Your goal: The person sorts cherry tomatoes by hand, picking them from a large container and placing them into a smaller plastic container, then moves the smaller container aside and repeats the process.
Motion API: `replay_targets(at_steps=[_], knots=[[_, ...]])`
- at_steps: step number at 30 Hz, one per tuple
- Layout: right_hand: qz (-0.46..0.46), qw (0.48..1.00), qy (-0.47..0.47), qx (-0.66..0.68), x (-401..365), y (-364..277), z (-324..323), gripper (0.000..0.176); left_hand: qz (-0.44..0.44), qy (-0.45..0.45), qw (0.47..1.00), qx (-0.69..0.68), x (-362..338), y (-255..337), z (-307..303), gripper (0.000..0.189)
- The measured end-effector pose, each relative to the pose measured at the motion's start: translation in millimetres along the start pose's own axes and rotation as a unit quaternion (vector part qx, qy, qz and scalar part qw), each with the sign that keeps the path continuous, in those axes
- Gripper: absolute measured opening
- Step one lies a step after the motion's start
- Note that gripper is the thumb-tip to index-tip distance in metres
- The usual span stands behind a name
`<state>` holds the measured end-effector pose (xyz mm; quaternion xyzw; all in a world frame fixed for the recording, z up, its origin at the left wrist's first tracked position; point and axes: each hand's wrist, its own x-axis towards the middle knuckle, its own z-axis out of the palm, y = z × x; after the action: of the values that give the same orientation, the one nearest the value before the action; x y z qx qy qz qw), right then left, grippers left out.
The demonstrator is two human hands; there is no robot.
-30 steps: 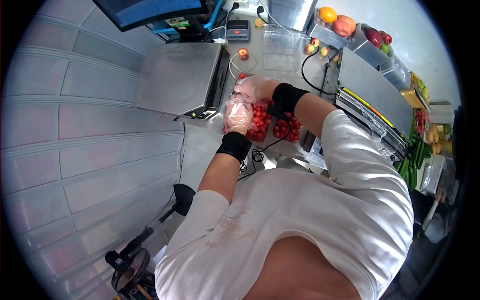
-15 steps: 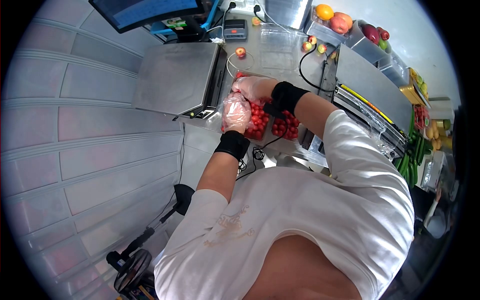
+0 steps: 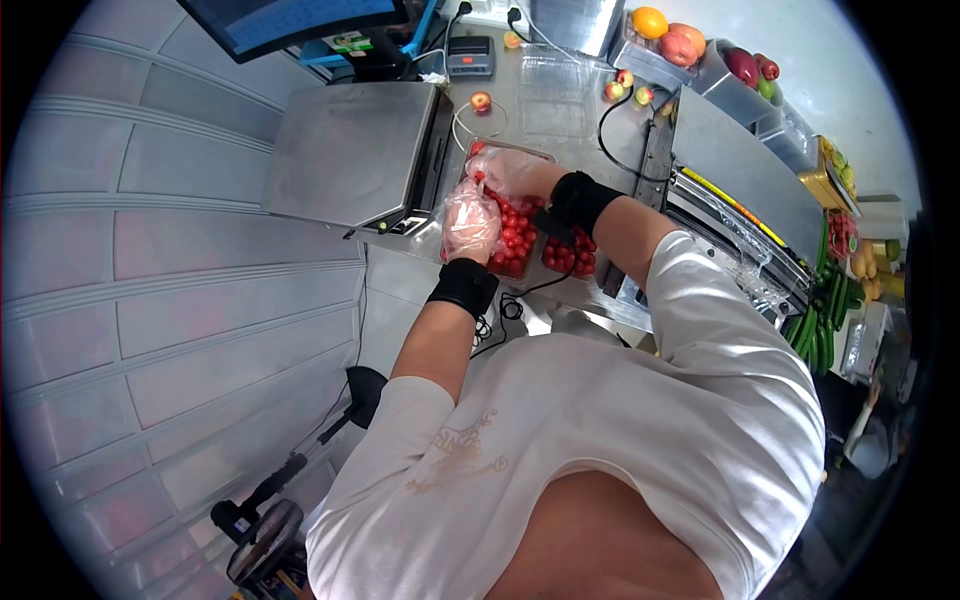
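A clear container full of red cherry tomatoes (image 3: 515,238) lies on the counter under both hands. My left hand (image 3: 470,222), in a clear plastic glove, is over its left side with the fingers bent inward. My right hand (image 3: 507,172), also gloved, reaches across the far part of the container, and its fingertips meet those of the left. A bit of red shows between the fingertips; what they hold is too small to make out. To the right, a second batch of cherry tomatoes (image 3: 568,256) sits partly behind the right wrist's black band.
A steel-topped machine (image 3: 350,150) stands left, below a monitor (image 3: 290,22). A wrapping machine (image 3: 735,225) with a black cable is on the right. At the back are a small grey device (image 3: 471,58), a clear plastic tray (image 3: 555,95), loose apples (image 3: 481,103) and fruit bins (image 3: 655,50).
My right hand has shifted slightly, its wrist moving a little right and toward me. The left hand stays nearly in place, and the fingertips remain together over the tomatoes.
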<state>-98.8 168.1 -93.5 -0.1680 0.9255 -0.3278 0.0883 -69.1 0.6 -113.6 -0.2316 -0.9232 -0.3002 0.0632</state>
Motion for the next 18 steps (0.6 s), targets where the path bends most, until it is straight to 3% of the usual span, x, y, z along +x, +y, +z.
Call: replay_targets(at_steps=[4,6,7,8,9,12,13,15,18], knots=[[0.019,0.999,-0.020,-0.024,1,-8,-7,0.029,-0.013,-0.025,1.000,-0.011,4,11,-12,0.036],[-0.072,0.996,0.041,-0.016,14,21,14,0.021,-0.021,-0.037,0.999,-0.013,7,15,-16,0.039],[-0.072,0.996,0.040,-0.016,9,9,3,0.021,-0.011,-0.030,0.999,-0.012,7,16,-17,0.044],[0.093,0.989,-0.012,0.118,-2,-18,-23,0.018,-0.001,-0.022,1.000,-0.011,7,17,-18,0.049],[0.253,0.933,-0.063,0.247,-8,-33,-36,0.019,-0.002,-0.022,1.000,-0.012,7,18,-20,0.049],[0.251,0.905,-0.007,0.343,-8,-26,-33,0.017,-0.019,-0.042,0.999,-0.004,6,18,-20,0.058],[0.252,0.905,-0.009,0.343,-7,-17,-30,0.017,-0.017,-0.053,0.998,0.011,7,16,-19,0.058],[0.209,0.848,-0.026,0.486,-5,6,-22,0.017,-0.016,-0.064,0.998,0.024,8,14,-17,0.059],[0.227,0.817,-0.034,0.528,-7,10,-27,0.013,-0.041,-0.093,0.993,0.054,7,16,-17,0.057]])
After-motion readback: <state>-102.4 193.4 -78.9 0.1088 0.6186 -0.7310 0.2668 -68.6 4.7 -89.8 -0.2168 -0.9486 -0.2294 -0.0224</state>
